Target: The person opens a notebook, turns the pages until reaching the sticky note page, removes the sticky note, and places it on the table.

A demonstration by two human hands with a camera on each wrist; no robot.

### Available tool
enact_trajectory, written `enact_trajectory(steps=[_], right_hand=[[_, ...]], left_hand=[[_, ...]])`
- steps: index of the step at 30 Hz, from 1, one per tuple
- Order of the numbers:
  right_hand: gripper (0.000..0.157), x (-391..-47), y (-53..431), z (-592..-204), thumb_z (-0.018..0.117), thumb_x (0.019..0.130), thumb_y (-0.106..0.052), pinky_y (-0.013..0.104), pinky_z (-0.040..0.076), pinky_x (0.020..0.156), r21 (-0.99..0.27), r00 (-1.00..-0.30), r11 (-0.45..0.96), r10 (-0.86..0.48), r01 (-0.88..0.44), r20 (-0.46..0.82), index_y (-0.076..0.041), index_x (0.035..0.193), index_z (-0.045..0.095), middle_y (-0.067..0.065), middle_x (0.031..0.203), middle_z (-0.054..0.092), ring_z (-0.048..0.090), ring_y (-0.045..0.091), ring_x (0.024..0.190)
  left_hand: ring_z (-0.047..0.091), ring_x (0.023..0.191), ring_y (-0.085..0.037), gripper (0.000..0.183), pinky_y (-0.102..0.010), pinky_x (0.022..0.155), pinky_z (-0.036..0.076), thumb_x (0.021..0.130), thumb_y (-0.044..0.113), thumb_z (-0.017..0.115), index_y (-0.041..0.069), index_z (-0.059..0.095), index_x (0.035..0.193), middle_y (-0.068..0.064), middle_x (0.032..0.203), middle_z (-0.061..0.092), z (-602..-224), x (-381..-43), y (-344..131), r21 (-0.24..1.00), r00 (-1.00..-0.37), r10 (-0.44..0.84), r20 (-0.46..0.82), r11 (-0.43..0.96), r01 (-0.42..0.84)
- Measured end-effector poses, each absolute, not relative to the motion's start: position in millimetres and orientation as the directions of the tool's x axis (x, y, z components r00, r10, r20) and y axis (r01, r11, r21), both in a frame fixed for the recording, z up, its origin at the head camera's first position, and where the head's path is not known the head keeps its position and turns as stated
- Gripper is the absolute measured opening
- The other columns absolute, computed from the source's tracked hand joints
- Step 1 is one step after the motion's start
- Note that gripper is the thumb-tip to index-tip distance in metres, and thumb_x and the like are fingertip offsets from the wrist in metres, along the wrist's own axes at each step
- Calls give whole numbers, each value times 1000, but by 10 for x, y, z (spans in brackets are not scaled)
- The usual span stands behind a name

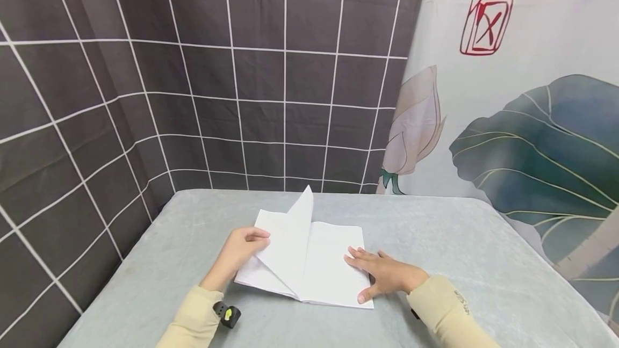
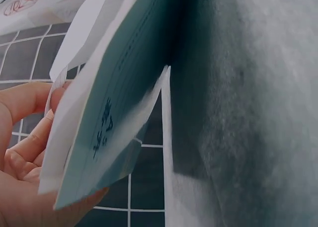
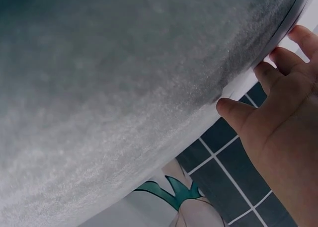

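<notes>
One risk: tearing the leaf (image 1: 289,247) pinched in left fingers (image 1: 260,233) by hard tugging, with right fingers (image 1: 359,264) spread on the notebook (image 1: 331,273).

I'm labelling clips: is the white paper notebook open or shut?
Open: the white paper notebook is spread out, one leaf raised between its halves.

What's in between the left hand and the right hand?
An open book, with one page raised, lies between the left hand and the right hand; the head view shows it.
</notes>
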State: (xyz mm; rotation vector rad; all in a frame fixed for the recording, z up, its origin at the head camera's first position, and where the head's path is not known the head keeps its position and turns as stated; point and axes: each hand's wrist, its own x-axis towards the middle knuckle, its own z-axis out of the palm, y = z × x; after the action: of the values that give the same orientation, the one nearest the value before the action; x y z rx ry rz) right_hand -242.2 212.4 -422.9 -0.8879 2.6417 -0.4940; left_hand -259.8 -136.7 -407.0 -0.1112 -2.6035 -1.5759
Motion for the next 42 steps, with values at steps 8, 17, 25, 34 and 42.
enact_trajectory(steps=[8,17,25,34,42], right_hand=[[96,-2403,2118,-4223,76,71,-47,69,16,107,-404,-754,746,-632,-529,-181,-5,148,34,20,157,23,23,42,143],[96,-2401,2110,-4236,75,71,-46,68,17,108,-400,-756,749,-629,-528,-179,-5,148,35,20,157,23,23,42,143],[97,-2403,2106,-4227,75,71,-46,67,17,108,-405,-757,750,-627,-523,-184,-4,148,34,20,157,23,23,42,143],[96,-2407,2108,-4209,76,71,-45,67,16,108,-417,-755,747,-628,-517,-190,-4,147,35,20,157,22,22,42,143],[99,-2431,2127,-4209,76,71,-48,67,14,109,-428,-752,745,-629,-511,-197,-5,148,33,19,158,21,20,42,144]], left_hand=[[64,97,-24,16,-40,87,49,84,12,68,3,73,95,-11,98,72,-4055,-2548,-1457,856,-995,-9,95,511,78],[65,95,-25,15,-42,86,50,82,11,69,2,73,93,-12,98,72,-4101,-2527,-1567,842,-995,-6,102,532,83],[65,84,-18,16,-34,76,50,80,12,70,1,73,91,-11,92,72,-4116,-2505,-1641,830,-995,4,95,552,81],[62,70,-15,18,-29,64,49,78,9,70,-2,70,92,-9,83,71,-4143,-2491,-1708,840,-999,-2,41,541,34],[61,65,-16,21,-30,62,47,74,6,68,-5,68,92,-8,77,69,-4156,-2491,-1753,836,-1000,18,-5,548,6]])
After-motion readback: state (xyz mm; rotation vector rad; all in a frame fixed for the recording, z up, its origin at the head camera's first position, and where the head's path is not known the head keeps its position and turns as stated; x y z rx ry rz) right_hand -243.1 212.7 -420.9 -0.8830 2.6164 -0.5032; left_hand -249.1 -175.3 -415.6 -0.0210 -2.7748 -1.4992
